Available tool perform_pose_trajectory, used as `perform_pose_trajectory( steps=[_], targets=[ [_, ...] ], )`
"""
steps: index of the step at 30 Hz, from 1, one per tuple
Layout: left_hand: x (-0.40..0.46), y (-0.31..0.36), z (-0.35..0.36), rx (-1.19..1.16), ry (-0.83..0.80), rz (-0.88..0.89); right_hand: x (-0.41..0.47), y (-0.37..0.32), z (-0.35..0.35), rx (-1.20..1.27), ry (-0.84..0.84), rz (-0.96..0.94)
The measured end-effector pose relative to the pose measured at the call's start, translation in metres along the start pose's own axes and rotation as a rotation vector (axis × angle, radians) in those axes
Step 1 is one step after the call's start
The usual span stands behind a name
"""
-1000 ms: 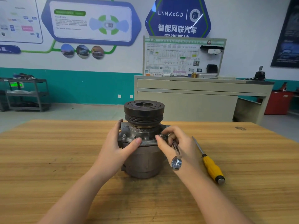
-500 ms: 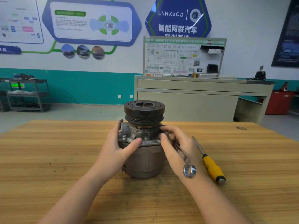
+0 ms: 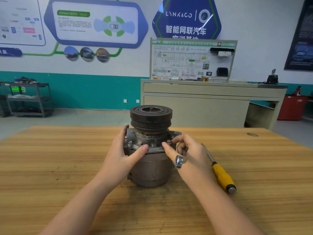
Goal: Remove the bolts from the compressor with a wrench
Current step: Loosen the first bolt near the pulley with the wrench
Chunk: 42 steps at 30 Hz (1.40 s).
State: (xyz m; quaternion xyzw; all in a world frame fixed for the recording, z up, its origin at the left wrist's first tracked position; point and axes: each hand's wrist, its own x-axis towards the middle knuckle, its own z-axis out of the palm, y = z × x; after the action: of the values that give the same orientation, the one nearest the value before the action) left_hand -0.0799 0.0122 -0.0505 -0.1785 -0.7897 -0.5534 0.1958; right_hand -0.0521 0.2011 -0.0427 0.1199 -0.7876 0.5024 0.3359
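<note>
The left hand is gripping the compressor standing on the counter. The right hand is holding a wrench, its shaft mostly hidden by curled fingers, beside a bolt.

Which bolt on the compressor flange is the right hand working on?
The right hand pinches the bolt on the right of the compressor; the bolt on the left stands untouched beside the left hand.

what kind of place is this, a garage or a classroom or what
Most likely an automotive training workshop. A wiring-diagram teaching board stands on a bench, car-themed wall posters hang behind, and a compressor sits on a wooden worktable.
</note>
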Motion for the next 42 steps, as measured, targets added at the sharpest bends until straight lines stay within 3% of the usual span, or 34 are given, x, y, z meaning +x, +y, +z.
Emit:
perform_pose_trajectory(
  steps=[3,5,8,12,15,18,21,23,24,27,29,36,40,42],
  targets=[
    [-0.003,-0.001,0.003,0.0,0.03,-0.024,-0.001,-0.001,0.001,-0.011,0.006,-0.031],
    [-0.007,0.001,0.007,0.101,0.155,0.013,-0.002,-0.004,0.001,0.037,0.023,-0.091],
    [-0.011,0.009,0.007,0.375,0.338,0.316,-0.003,-0.014,-0.001,0.122,0.099,-0.154],
    [-0.013,0.015,0.012,0.588,0.33,0.703,-0.009,-0.019,-0.003,0.08,-0.005,-0.276],
    [-0.014,0.017,0.016,0.664,0.333,0.795,-0.011,-0.02,-0.004,0.018,-0.07,-0.34],
    [-0.013,0.02,0.012,0.649,0.371,0.809,-0.009,-0.02,-0.005,0.028,-0.01,-0.421],
    [-0.006,0.016,-0.004,0.447,0.512,0.561,-0.005,-0.018,-0.009,0.241,0.176,-0.305],
    [0.004,0.006,-0.026,0.359,0.652,0.192,0.002,-0.015,-0.015,0.483,0.313,-0.146],
    [0.009,-0.005,-0.038,0.434,0.683,-0.047,0.006,-0.013,-0.017,0.6,0.359,-0.048],
    [0.018,-0.037,-0.074,0.732,0.524,-0.779,0.017,-0.007,-0.019,0.774,0.396,0.195],
    [0.017,-0.054,-0.088,0.778,0.417,-1.014,0.019,-0.003,-0.016,0.803,0.381,0.262],
    [0.015,-0.07,-0.089,0.854,0.251,-1.158,0.017,-0.002,-0.01,0.742,0.264,0.169],
    [0.013,-0.064,-0.088,0.841,0.264,-1.129,0.016,-0.002,-0.011,0.629,0.263,0.139],
    [0.014,-0.053,-0.081,0.825,0.375,-1.013,0.015,-0.005,-0.011,0.44,0.277,0.072]
  ],
)
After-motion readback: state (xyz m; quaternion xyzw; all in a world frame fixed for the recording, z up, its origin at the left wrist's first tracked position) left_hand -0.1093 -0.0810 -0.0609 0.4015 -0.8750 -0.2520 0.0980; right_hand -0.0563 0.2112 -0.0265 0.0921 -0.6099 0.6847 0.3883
